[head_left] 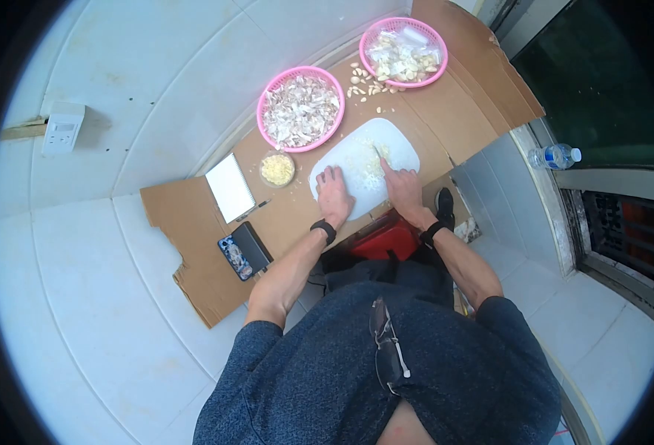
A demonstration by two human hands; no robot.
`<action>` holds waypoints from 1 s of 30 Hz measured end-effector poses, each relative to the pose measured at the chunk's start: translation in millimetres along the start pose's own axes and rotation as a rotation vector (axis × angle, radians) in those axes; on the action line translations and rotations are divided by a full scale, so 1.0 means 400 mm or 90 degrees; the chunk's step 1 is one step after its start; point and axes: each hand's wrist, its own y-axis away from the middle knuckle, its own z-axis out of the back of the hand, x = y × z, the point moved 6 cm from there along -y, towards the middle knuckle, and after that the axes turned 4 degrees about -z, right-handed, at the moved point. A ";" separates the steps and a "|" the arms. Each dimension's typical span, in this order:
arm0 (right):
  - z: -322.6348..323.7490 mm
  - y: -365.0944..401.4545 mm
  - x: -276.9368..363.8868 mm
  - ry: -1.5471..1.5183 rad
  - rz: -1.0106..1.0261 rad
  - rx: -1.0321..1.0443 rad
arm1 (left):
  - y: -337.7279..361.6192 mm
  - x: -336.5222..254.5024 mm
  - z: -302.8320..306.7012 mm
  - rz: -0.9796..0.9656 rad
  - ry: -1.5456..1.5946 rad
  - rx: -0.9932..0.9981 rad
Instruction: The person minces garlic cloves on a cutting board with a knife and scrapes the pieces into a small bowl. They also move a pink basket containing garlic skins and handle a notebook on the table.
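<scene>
A white cutting board (pixel 357 196) lies on the cardboard-covered surface in front of me, with chopped garlic (pixel 368 165) scattered over its middle and right. My left hand (pixel 334 196) rests flat on the board's left side, fingers a little apart, holding nothing. On the right side, my right hand (pixel 403 189) grips a knife (pixel 377 151), its index finger stretched along it. Only a thin bit of blade shows beyond that finger; the handle is hidden in the hand. Left of the board stands a small bowl (pixel 277 169) of minced garlic.
Behind the board is a pink basket (pixel 262 119) of garlic skins. Another pink basket (pixel 443 63) holds peeled cloves and plastic bags, with loose cloves (pixel 358 78) beside it. A notepad (pixel 230 188), a pen (pixel 253 210) and a phone (pixel 234 257) lie left. A bottle (pixel 555 156) is right.
</scene>
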 end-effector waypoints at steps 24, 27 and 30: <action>0.000 0.035 0.010 0.023 0.025 0.013 | 0.005 0.003 -0.006 0.004 -0.025 -0.004; 0.027 0.029 0.019 -0.010 0.030 -0.027 | 0.006 0.003 -0.007 0.003 -0.031 -0.002; 0.004 0.033 -0.002 0.007 0.011 -0.016 | 0.003 -0.001 -0.007 0.004 -0.034 -0.001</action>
